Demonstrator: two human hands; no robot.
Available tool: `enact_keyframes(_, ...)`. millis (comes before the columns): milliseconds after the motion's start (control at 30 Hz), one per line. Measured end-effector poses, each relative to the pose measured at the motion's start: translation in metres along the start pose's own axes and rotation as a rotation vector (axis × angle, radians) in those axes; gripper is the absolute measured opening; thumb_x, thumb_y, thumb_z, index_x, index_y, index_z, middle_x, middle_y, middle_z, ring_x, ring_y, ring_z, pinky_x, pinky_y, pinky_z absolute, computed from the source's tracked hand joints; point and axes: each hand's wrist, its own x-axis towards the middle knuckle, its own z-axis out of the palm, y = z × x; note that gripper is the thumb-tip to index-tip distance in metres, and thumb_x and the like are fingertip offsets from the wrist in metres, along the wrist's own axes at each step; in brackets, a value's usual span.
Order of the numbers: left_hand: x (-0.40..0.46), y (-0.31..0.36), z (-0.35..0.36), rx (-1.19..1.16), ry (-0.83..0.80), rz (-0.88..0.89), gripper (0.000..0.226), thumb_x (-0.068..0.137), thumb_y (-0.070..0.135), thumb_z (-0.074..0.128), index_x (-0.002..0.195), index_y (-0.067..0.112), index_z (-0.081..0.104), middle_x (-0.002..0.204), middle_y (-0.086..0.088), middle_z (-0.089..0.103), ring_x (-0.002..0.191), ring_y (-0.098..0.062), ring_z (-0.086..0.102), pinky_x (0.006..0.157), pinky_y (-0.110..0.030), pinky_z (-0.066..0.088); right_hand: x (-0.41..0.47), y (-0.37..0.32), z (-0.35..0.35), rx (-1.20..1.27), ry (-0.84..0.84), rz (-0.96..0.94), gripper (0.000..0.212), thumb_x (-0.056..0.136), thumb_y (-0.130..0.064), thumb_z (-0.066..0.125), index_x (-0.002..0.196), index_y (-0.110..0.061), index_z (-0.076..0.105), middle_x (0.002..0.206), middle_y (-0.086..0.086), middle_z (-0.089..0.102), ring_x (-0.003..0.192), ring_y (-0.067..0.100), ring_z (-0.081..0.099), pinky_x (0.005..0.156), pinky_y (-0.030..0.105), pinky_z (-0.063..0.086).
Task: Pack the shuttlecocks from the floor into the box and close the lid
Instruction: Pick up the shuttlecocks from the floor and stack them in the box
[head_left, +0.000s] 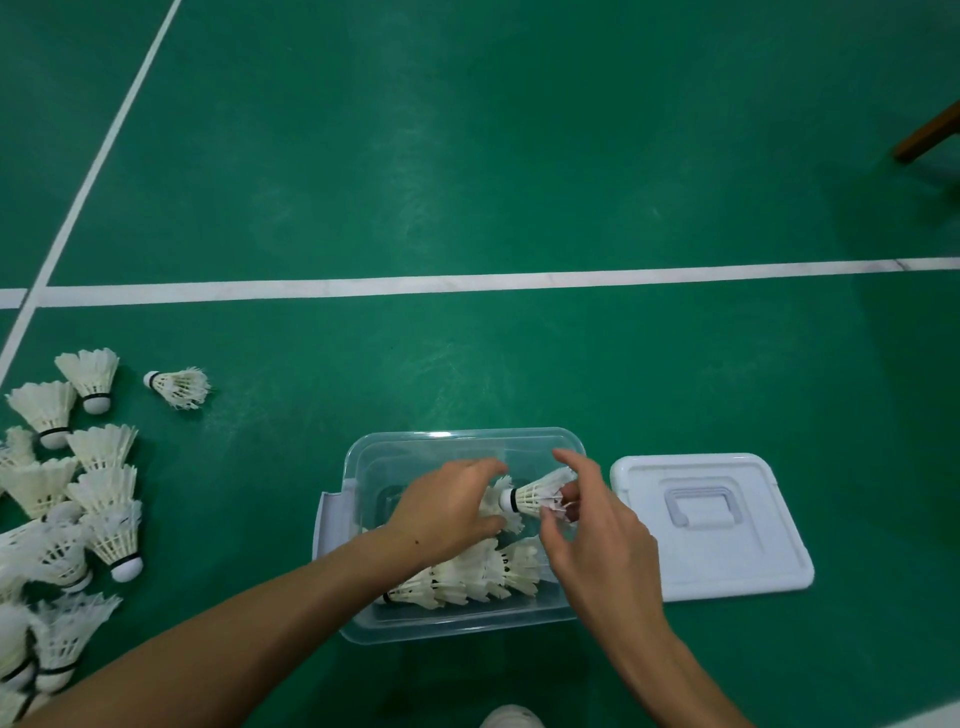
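Note:
A clear plastic box (457, 441) stands on the green floor, with a row of nested white shuttlecocks (483, 574) lying along its near side. Over the box, my right hand (597, 535) pinches the feather end of a white shuttlecock (535, 496), its cork pointing left. My left hand (447, 512) reaches into the box and grips another shuttlecock (506, 512), mostly hidden under the fingers, which the cork of the first one meets. The white lid (717, 525) lies flat on the floor just right of the box. A pile of loose shuttlecocks (78, 499) covers the floor at the left.
One stray shuttlecock (179, 387) lies apart from the pile, further right. White court lines (467, 283) cross the floor beyond the box. A brown wooden leg (930, 135) enters at the upper right edge. A shoe tip (511, 717) shows at the bottom.

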Motion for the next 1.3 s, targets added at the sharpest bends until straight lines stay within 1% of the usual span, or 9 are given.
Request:
enact_keyframes(133, 0.013, -0.006, 0.013, 0.062, -0.056, -0.046, 0.083, 0.082, 0.052, 0.083, 0.153, 0.028, 0.047, 0.148, 0.006, 0.061, 0.130, -0.019, 0.062, 0.102, -0.043, 0.055, 0.000, -0.003, 0.007, -0.031, 0.051, -0.019, 0.064, 0.089, -0.023, 0.075, 0.143, -0.036, 0.043, 0.099, -0.012, 0.069, 0.086, 0.016, 0.068, 0.062, 0.030, 0.048)
enact_keyframes(200, 0.015, -0.008, 0.019, 0.088, -0.041, -0.061, 0.086, 0.078, 0.057, 0.085, 0.152, 0.030, 0.048, 0.143, 0.009, 0.065, 0.126, -0.017, 0.065, 0.103, -0.042, 0.055, -0.001, -0.003, 0.007, -0.034, 0.068, -0.019, 0.065, 0.088, -0.022, 0.076, 0.143, -0.036, 0.044, 0.096, -0.013, 0.068, 0.085, 0.015, 0.067, 0.061, 0.030, 0.049)
enact_keyframes(400, 0.014, -0.005, 0.025, 0.115, 0.010, -0.040, 0.070, 0.081, 0.053, 0.084, 0.142, 0.037, 0.055, 0.129, 0.016, 0.072, 0.118, -0.011, 0.068, 0.104, -0.042, 0.051, -0.001, -0.004, 0.005, -0.034, 0.056, 0.007, 0.067, 0.090, -0.026, 0.074, 0.146, -0.039, 0.040, 0.098, -0.015, 0.066, 0.086, 0.012, 0.067, 0.062, 0.030, 0.048)
enact_keyframes(533, 0.008, -0.008, 0.018, -0.022, -0.011, -0.021, 0.064, 0.085, 0.038, 0.085, 0.141, 0.029, 0.056, 0.135, 0.010, 0.068, 0.121, -0.013, 0.065, 0.099, -0.038, 0.056, -0.002, -0.005, 0.003, -0.024, 0.040, 0.026, 0.070, 0.091, -0.027, 0.073, 0.147, -0.042, 0.035, 0.099, -0.015, 0.064, 0.087, 0.011, 0.066, 0.063, 0.032, 0.052)
enact_keyframes(633, 0.003, -0.011, 0.013, -0.045, 0.011, 0.005, 0.060, 0.087, 0.033, 0.083, 0.140, 0.026, 0.056, 0.135, 0.008, 0.065, 0.122, -0.013, 0.062, 0.098, -0.033, 0.055, -0.001, -0.002, 0.002, -0.023, 0.034, 0.035, 0.070, 0.092, -0.026, 0.072, 0.148, -0.042, 0.035, 0.099, -0.015, 0.065, 0.087, 0.011, 0.066, 0.065, 0.034, 0.054)
enact_keyframes(833, -0.007, -0.014, 0.005, -0.144, 0.064, -0.011, 0.060, 0.086, 0.033, 0.083, 0.138, 0.026, 0.053, 0.131, 0.012, 0.061, 0.120, -0.008, 0.057, 0.101, -0.035, 0.053, 0.005, -0.007, 0.008, -0.001, -0.115, -0.009, 0.064, 0.097, -0.025, 0.069, 0.150, -0.035, 0.036, 0.099, -0.013, 0.064, 0.088, 0.016, 0.066, 0.073, 0.037, 0.054)
enact_keyframes(1067, -0.016, -0.021, 0.002, -0.220, 0.074, -0.005, 0.058, 0.084, 0.033, 0.085, 0.134, 0.030, 0.055, 0.130, 0.015, 0.062, 0.121, -0.004, 0.056, 0.104, -0.033, 0.052, 0.018, -0.014, 0.027, 0.179, -0.276, 0.060, 0.064, 0.097, -0.009, 0.069, 0.151, -0.029, 0.039, 0.088, -0.009, 0.062, 0.083, 0.011, 0.063, 0.075, 0.035, 0.056)
enact_keyframes(1200, -0.014, -0.023, 0.003, -0.228, 0.106, -0.034, 0.059, 0.084, 0.037, 0.086, 0.136, 0.031, 0.059, 0.131, 0.015, 0.066, 0.119, -0.003, 0.059, 0.105, -0.032, 0.052, 0.028, -0.012, 0.033, 0.173, -0.281, 0.132, 0.064, 0.098, -0.005, 0.067, 0.152, -0.026, 0.039, 0.091, -0.004, 0.063, 0.084, 0.014, 0.064, 0.076, 0.042, 0.059)
enact_keyframes(1300, -0.010, -0.022, 0.009, -0.165, 0.161, -0.056, 0.058, 0.085, 0.042, 0.084, 0.138, 0.034, 0.060, 0.132, 0.016, 0.068, 0.120, -0.005, 0.062, 0.103, -0.034, 0.053, 0.032, -0.015, 0.029, 0.113, -0.311, 0.111, 0.070, 0.098, 0.000, 0.061, 0.157, -0.023, 0.032, 0.102, 0.003, 0.070, 0.088, 0.018, 0.066, 0.076, 0.037, 0.058)
